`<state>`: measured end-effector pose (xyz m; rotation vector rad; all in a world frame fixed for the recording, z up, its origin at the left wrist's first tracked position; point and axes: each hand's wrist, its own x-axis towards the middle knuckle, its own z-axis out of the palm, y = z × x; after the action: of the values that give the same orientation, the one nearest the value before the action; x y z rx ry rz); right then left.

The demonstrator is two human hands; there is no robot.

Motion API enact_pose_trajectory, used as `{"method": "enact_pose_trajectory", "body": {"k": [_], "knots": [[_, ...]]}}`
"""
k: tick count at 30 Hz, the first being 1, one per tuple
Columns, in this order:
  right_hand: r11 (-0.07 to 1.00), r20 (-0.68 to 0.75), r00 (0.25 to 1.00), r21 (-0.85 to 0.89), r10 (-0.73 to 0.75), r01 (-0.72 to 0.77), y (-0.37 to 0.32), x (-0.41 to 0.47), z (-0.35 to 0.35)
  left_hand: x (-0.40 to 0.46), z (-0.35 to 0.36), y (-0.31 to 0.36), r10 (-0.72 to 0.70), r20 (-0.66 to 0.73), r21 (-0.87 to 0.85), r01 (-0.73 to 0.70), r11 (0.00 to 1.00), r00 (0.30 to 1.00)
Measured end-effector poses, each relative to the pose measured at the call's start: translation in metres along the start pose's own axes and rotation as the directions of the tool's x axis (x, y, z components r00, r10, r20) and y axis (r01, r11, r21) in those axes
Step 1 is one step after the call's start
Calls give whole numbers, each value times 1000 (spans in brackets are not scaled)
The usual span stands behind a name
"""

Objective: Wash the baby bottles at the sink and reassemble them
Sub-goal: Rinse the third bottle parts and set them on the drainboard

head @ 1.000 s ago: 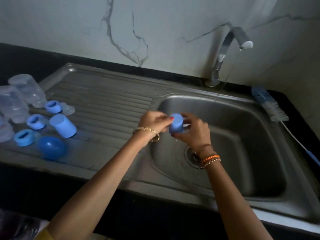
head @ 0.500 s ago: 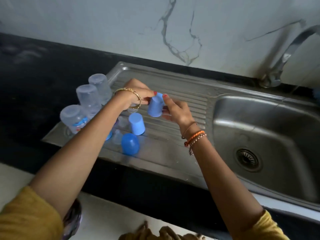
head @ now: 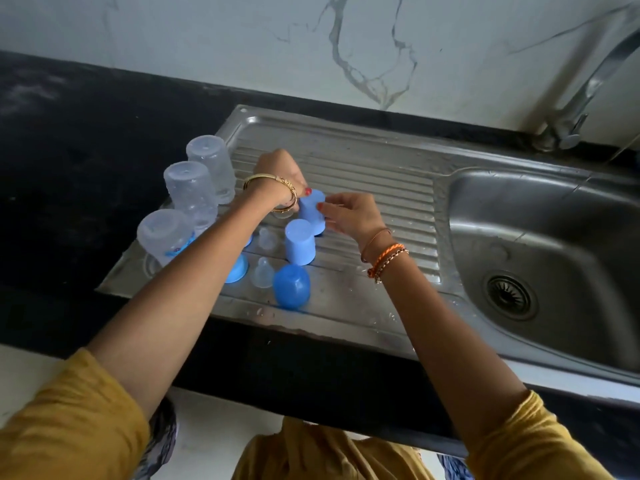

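You pinch the blue cap (head: 311, 211) at frame centre with both your left hand (head: 277, 178) and right hand (head: 349, 214), low over the ribbed drainboard (head: 363, 188). Set down tilted, it could knock over the neighbouring cap (head: 299, 241) and teats (head: 265, 239).

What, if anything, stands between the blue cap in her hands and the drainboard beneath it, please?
Nothing visible does: the cap, held by both hands, is over bare ribbed drainboard, though a second cap stands close in front.
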<state>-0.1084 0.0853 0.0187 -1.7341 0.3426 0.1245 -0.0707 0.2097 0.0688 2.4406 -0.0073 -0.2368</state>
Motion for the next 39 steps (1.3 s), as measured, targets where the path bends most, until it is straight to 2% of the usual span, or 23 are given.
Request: {"method": "enact_pose_trajectory", "body": {"k": [6, 10, 12, 14, 16, 18, 19, 20, 21, 23, 24, 25, 26, 27, 30, 34, 36, 39], "knots": [[996, -21, 999, -77, -44, 42, 1, -4, -6, -4, -1, 8, 104, -114, 175, -83, 981, 988], [996, -60, 994, -29, -89, 88, -3, -12, -28, -10, 0, 28, 184, -179, 152, -158, 976, 967], [990, -150, 978, -16, -144, 144, -8, -18, -45, -14, 4, 46, 256, -188, 103, -240, 965, 948], [975, -332, 918, -22, -218, 223, -10, -24, -68, -20, 16, 69, 314, -197, -6, -322, 947, 929], [949, -534, 793, -67, -295, 307, -9, -31, -93, -27, 36, 93, 325, -179, -152, -353, 923, 928], [932, -671, 659, -147, -340, 331, -5, -37, -123, -31, 64, 116, 354, -151, -225, -381, 897, 923], [931, -698, 624, -191, -351, 310, -1, -40, -141, -33, 82, 128, 383, -149, -224, -408, 885, 912], [930, -694, 621, -233, -363, 284, 4, -43, -156, -35, 98, 138, 408, -163, -216, -436, 874, 898], [927, -654, 657, -279, -375, 251, 11, -43, -171, -36, 114, 147, 429, -179, -204, -460, 864, 886], [872, -436, 827, -474, -354, 123, 28, -45, -209, -37, 152, 167, 437, -134, -212, -456, 864, 889], [810, -267, 926, -584, -266, 65, 36, -46, -230, -38, 173, 178, 436, -64, -215, -439, 873, 898], [763, -112, 985, -646, -133, 29, 47, -47, -248, -38, 191, 186, 427, 13, -205, -416, 886, 904], [748, -19, 1000, -664, -16, -1, 56, -49, -262, -38, 208, 191, 412, 69, -191, -393, 899, 909], [760, 6, 999, -649, 49, -33, 66, -50, -281, -37, 228, 199, 394, 93, -188, -373, 909, 914], [779, -135, 991, -620, 19, -99, 90, -51, -334, -35, 275, 215, 313, 125, -186, -288, 939, 941], [695, -318, 947, -690, -40, -202, 104, -46, -408, -32, 325, 241, 197, 300, -195, -142, 971, 933], [669, -456, 887, -682, -72, -296, 107, -41, -438, -32, 341, 254, 174, 316, -212, -109, 971, 933], [613, -623, 763, -674, -173, -412, 111, -34, -478, -36, 362, 276, 209, 326, -176, -158, 972, 922]]}}
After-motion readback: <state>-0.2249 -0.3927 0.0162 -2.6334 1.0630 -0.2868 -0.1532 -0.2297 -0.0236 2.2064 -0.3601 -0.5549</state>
